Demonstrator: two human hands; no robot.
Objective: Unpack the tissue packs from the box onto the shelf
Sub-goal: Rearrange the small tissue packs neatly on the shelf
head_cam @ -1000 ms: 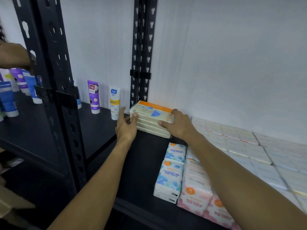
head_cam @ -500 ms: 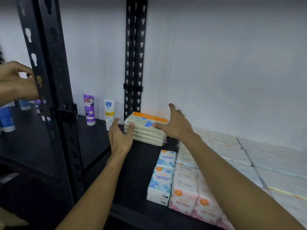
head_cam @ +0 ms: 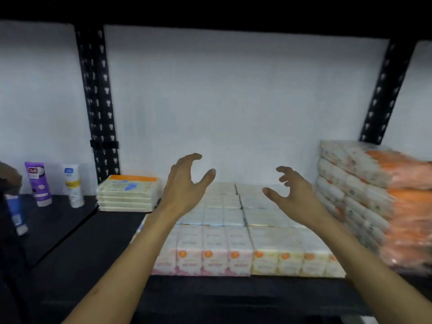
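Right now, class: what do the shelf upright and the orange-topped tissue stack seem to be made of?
Shelf upright: looks like black painted metal, matte, punched with rows of keyhole slots.
Orange-topped tissue stack: apparently soft tissue in thin plastic film; the edges are rounded and the printed top faintly glossy, though blur leaves this open.

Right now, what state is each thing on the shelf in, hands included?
Left hand: open, empty, raised over the packs.
Right hand: open, empty.
Cream flat tissue packs with orange band: stacked, released, by the black upright.
Pink and yellow mini tissue packs: upright in rows.
Orange-wrapped bundles: stacked at right.
Purple tube: standing.
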